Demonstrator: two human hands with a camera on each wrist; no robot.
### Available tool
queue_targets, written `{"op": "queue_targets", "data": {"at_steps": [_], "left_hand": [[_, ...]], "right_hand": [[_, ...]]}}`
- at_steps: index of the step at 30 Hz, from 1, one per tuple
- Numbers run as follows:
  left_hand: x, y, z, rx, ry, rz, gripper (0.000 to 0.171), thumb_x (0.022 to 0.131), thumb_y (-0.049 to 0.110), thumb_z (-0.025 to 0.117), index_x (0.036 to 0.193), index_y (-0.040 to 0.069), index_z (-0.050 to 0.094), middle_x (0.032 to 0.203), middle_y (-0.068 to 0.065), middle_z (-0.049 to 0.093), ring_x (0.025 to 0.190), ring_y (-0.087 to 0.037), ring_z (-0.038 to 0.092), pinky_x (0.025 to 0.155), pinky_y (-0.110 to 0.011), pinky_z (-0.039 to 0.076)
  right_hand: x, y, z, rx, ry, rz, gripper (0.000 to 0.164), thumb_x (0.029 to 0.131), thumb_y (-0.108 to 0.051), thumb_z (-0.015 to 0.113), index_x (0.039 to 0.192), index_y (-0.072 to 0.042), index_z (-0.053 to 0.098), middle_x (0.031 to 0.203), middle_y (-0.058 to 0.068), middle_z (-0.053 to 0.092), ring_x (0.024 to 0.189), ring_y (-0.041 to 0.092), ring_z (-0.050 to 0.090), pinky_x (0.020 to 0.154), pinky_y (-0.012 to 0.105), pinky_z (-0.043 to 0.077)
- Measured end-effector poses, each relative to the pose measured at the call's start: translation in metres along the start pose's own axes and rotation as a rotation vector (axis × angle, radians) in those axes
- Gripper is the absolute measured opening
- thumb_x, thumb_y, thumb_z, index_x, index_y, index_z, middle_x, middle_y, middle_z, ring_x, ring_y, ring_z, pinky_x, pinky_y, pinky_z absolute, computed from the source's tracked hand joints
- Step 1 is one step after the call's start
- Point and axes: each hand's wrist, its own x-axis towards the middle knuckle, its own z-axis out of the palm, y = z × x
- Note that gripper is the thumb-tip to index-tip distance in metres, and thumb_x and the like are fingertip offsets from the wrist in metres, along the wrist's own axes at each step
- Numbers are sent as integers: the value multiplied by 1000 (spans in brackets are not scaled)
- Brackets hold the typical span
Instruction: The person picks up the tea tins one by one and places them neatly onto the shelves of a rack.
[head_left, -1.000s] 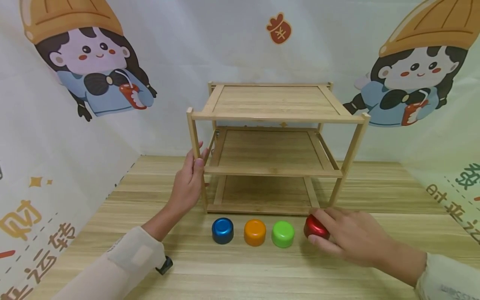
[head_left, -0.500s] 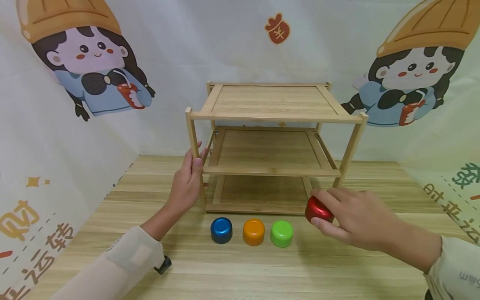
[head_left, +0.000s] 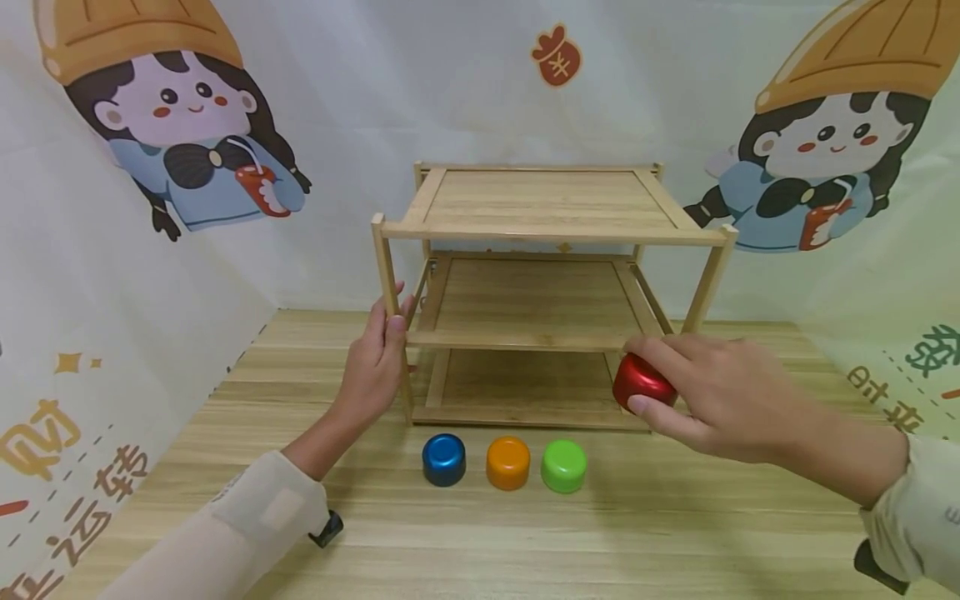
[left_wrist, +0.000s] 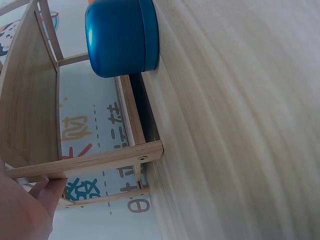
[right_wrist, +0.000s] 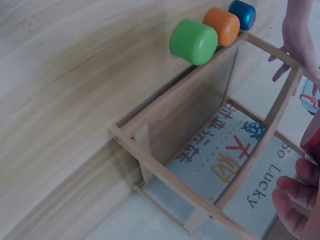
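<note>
Aloft near the rack (head_left: 551,202), the right hand (head_left: 731,402) grips the red jar (head_left: 642,387), while the left hand (head_left: 371,363) holds the front-left post (head_left: 387,271).

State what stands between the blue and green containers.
The orange container stands between the blue container and the green container, as the head view and the right wrist view both show.
</note>
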Motion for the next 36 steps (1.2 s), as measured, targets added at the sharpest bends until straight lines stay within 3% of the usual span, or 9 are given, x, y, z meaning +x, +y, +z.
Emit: {"op": "queue_targets", "data": {"at_steps": [9,20,28,36], "left_hand": [[0,0,0,-1,4,-2,49,113,37,31,161,31,27,158,-6,47,111,-37,67,66,-44,64],[0,-1,-2,-5,2,-4,49,113,38,30,161,33,26,159,-1,46,124,-37,63,67,-46,64],[-1,0,0,-23,-5,-8,50,112,41,29,161,33,25,159,-5,46,132,-36,58,67,-43,64],[0,0,1,3,-1,-4,50,113,39,30,162,32,24,159,-7,46,121,-39,64,67,-44,64]], "right_hand": [[9,11,-16,6,36,-10,45,89,-45,65,122,-15,62,86,1,72,67,11,62,50,24,48],[24,33,-41,4,98,7,44,87,-39,65,124,-15,60,82,2,69,63,11,55,50,29,45],[29,44,-49,-13,107,41,46,89,-39,64,127,-14,60,88,5,72,66,17,60,49,33,46],[35,53,-55,-1,91,109,45,92,-39,61,129,-13,58,88,7,71,64,17,56,52,33,45]]}}
